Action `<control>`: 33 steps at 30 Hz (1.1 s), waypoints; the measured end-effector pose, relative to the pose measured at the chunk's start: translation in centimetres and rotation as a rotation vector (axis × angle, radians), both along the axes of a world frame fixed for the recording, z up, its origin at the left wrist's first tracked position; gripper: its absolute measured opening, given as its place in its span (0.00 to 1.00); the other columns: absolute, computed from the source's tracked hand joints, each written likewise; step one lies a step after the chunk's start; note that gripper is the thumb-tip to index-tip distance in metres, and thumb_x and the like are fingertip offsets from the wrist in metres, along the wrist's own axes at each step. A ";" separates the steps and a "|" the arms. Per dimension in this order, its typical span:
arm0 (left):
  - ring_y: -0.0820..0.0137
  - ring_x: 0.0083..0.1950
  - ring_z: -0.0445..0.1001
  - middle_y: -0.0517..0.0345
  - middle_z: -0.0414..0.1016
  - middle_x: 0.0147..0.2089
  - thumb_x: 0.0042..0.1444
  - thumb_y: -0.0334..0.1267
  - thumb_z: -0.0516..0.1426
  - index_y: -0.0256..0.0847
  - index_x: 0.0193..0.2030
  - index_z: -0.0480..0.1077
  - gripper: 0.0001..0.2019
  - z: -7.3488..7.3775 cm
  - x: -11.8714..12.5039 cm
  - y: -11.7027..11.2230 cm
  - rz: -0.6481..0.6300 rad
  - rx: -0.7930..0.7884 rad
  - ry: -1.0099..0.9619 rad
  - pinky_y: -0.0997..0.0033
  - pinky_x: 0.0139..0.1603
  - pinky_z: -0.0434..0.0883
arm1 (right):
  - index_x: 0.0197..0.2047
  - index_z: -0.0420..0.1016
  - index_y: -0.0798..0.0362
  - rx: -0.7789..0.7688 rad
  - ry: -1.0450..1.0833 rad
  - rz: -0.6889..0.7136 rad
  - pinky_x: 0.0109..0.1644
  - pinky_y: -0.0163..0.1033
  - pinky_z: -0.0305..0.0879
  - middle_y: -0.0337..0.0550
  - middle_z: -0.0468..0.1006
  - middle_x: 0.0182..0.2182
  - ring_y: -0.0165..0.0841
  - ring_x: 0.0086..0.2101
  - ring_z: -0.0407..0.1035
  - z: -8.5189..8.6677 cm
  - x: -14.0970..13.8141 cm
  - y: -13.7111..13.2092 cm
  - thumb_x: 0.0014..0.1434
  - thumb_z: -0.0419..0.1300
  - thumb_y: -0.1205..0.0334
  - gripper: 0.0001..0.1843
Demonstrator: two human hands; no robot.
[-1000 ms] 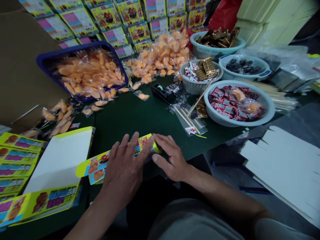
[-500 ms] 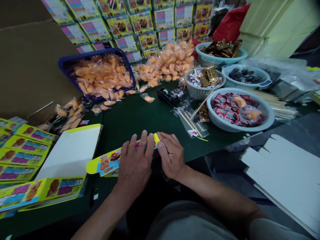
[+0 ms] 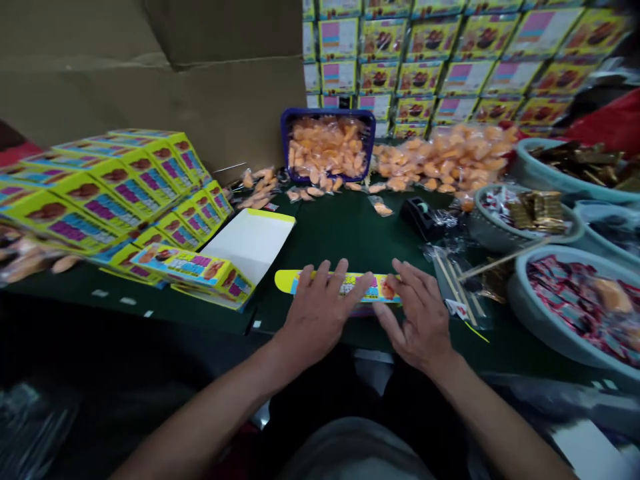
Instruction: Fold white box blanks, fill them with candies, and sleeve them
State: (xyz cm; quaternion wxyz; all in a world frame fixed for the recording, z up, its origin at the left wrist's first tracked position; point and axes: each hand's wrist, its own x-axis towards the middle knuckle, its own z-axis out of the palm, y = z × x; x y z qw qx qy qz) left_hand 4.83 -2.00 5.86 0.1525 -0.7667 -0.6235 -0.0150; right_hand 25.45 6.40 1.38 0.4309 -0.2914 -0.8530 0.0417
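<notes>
A narrow printed carton point(image 3: 359, 285), yellow and blue, lies on the green table with its rounded yellow flap sticking out at the left end. Across its left half rests my left hand point(image 3: 317, 308), fingers stretched and apart. My right hand point(image 3: 421, 313) touches the carton's right end, thumb at the near edge and fingers extended over the top; that end is partly hidden. Just left of the carton stands an open box point(image 3: 250, 243) showing a white inner panel, with a closed printed carton point(image 3: 200, 270) at its near side.
Stacked cartons point(image 3: 120, 187) rise at the left. Farther back are a purple basket point(image 3: 327, 112) of orange packets, loose packets point(image 3: 445, 160) and a tape dispenser point(image 3: 420, 217). On the right stand a tub point(image 3: 520, 293) of red sachets, a bag of sticks point(image 3: 457, 287) and more bowls.
The view has swung left, bringing the stacked cartons fully into sight. My right hand's fingers, earlier closed around the carton's right end, are now stretched out. My left hand stays on the carton.
</notes>
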 end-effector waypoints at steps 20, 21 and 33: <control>0.51 0.70 0.70 0.44 0.66 0.75 0.70 0.31 0.55 0.54 0.79 0.57 0.32 -2.3 -8.1 -2.3 -0.140 0.064 -0.197 0.45 0.65 0.72 | 0.81 0.54 0.33 0.060 -0.479 0.117 0.73 0.67 0.60 0.43 0.62 0.76 0.53 0.71 0.61 1.1 -1.2 0.7 0.72 0.60 0.63 0.39; 0.51 0.71 0.69 0.45 0.66 0.75 0.69 0.30 0.56 0.54 0.79 0.56 0.34 -2.5 -8.0 -2.4 -0.137 0.080 -0.201 0.45 0.66 0.72 | 0.81 0.52 0.33 0.067 -0.479 0.124 0.73 0.67 0.60 0.42 0.61 0.77 0.54 0.71 0.60 1.0 -1.2 0.7 0.71 0.60 0.64 0.41; 0.52 0.85 0.46 0.38 0.38 0.85 0.73 0.41 0.55 0.47 0.84 0.33 0.42 -3.9 -6.0 -3.6 0.005 0.062 -0.823 0.43 0.80 0.60 | 0.78 0.61 0.42 0.122 -0.446 0.153 0.69 0.64 0.62 0.41 0.63 0.76 0.52 0.72 0.59 0.2 -1.4 1.4 0.68 0.60 0.69 0.37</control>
